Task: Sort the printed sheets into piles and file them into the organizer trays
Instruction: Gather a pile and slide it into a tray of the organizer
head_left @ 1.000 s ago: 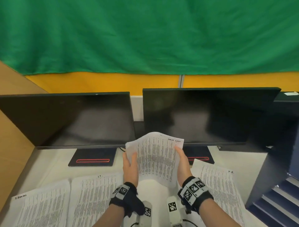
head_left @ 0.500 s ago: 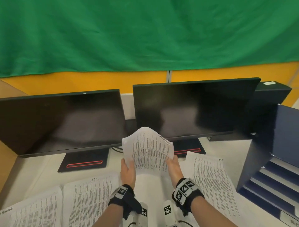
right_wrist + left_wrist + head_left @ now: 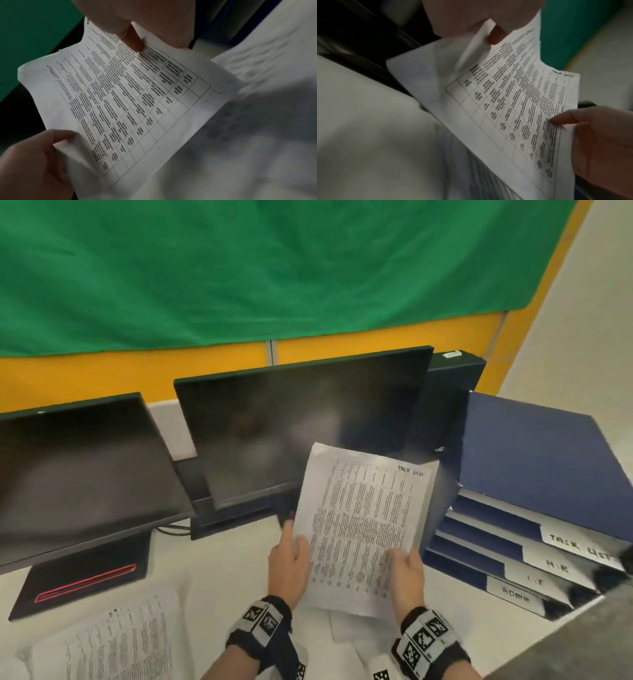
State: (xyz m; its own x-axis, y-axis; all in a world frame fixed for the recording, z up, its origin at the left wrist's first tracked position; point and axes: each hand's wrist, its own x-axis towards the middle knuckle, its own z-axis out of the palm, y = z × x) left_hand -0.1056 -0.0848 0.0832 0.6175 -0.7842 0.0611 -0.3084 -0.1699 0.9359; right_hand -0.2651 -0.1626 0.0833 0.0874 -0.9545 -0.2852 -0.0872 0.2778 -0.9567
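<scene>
**Task List sheets in hand, filing not yet begun**

Head view. Printed sheets (image 3: 363,529) marked "Task List" at top corner, held upright in front of the organizer (image 3: 534,484), just to its left, apart from it. Left hand (image 3: 287,566) pinching the left edge, thumb on the printed face. Right hand (image 3: 406,580) pinching the lower right corner, thumb on top. Organizer: dark blue, four stacked trays, front labels reading from top "TASK LIST" (image 3: 579,547), "H.R", "I.T", "ADMIN" (image 3: 515,594). Tray insides not visible from here; contents cannot be told. Another printed pile (image 3: 113,642) flat on the white desk (image 3: 219,570), well left of the organizer; more paper under the wrists, partly hidden. Judgement: sorting looks largely done; filing at its first pile, matching tray the top one; remaining piles still to file.

Left wrist view. Sheets (image 3: 513,108) seen edge-on from below left; a loose corner of one leaf curling away near the left thumb, so more than one leaf in the bundle. Right hand (image 3: 599,142) at the far edge, thumb tip pressed on the table print. Organizer barely in frame.

Right wrist view. Same sheets (image 3: 128,101), printed grid facing up. Left hand (image 3: 34,162) gripping the opposite edge. Dark blue of the organizer at upper right, blurred; another pile beneath, blurred.
</scene>
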